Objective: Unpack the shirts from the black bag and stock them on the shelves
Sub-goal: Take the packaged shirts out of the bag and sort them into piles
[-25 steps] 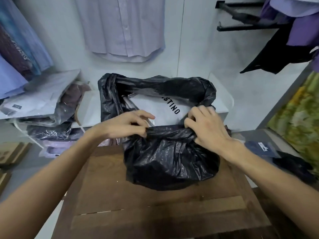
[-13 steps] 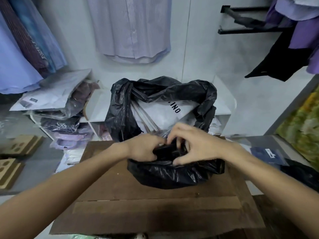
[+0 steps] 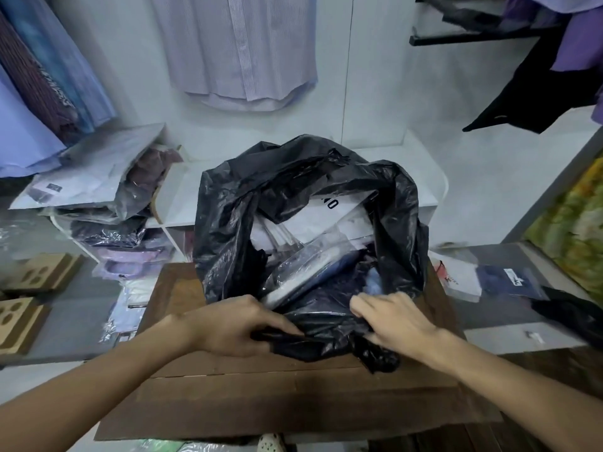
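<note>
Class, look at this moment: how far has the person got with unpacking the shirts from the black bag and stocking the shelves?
Early stage. Done: the black bag stands open on the wooden table. In hand: the left hand and right hand grip the bag's near rim, pulling it down. Left: the packaged shirts all remain inside; none lifted out. The shelves hold other packs, whose origin is unclear.

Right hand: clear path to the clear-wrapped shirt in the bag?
Probably yes. The bag mouth is open, the wrapped shirt lies exposed near the front, and the right hand grips the rim beside it.
</note>
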{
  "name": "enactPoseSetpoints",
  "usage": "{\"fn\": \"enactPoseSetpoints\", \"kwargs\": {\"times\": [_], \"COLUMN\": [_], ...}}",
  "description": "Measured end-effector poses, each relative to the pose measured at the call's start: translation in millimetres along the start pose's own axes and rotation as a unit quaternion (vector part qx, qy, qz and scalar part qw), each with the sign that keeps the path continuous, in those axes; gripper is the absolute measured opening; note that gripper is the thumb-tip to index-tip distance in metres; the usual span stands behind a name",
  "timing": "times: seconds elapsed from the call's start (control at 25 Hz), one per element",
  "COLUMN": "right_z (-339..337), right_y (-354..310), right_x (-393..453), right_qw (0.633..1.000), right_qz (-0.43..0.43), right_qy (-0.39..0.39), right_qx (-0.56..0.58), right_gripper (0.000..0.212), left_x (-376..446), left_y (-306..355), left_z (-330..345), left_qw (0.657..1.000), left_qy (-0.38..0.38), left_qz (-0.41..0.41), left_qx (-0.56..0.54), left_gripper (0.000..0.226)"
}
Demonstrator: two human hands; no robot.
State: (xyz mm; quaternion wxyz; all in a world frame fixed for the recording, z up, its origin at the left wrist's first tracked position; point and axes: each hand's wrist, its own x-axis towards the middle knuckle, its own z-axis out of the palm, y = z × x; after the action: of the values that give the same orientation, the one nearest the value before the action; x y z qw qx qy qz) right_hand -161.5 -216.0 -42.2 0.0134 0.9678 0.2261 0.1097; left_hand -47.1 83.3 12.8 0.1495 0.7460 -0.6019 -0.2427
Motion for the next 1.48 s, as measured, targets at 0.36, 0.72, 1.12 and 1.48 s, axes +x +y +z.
{"fn": "enactPoseSetpoints", "kwargs": {"times": [0.36,0.72,1.12,1.48], "right_z": [26.3,-42.3,-71.6,-116.0], "right_y": [-17.2,37.3,85.7,108.3], "right_x": [1.3,26.1,118.2,129.8], "right_qw": [0.998,0.876,0.880,0.675], "right_qz": [-0.006,0.104,0.142,0.185], "right_qy": [0.045,-0.178,0.017,0.263], "right_qx": [0.040,0.435,0.453,0.665], "right_gripper": [0.075,0.045,0.054,0.034], "left_x": [135.2,127.7,75.3,-1.3], "left_y": [20.3,-7.4,61.3,34.7], "left_z": [-27.0,-50.5,-171.6,-200.9], "left_qw": [0.968,0.952,0.889,0.805], "left_qy": [0.154,0.140,0.429,0.476], "left_qz": [-0.174,-0.220,-0.121,-0.186], "left_qx": [0.093,0.158,0.104,-0.301], "left_gripper": [0.052,0.016,0.016,0.068]}}
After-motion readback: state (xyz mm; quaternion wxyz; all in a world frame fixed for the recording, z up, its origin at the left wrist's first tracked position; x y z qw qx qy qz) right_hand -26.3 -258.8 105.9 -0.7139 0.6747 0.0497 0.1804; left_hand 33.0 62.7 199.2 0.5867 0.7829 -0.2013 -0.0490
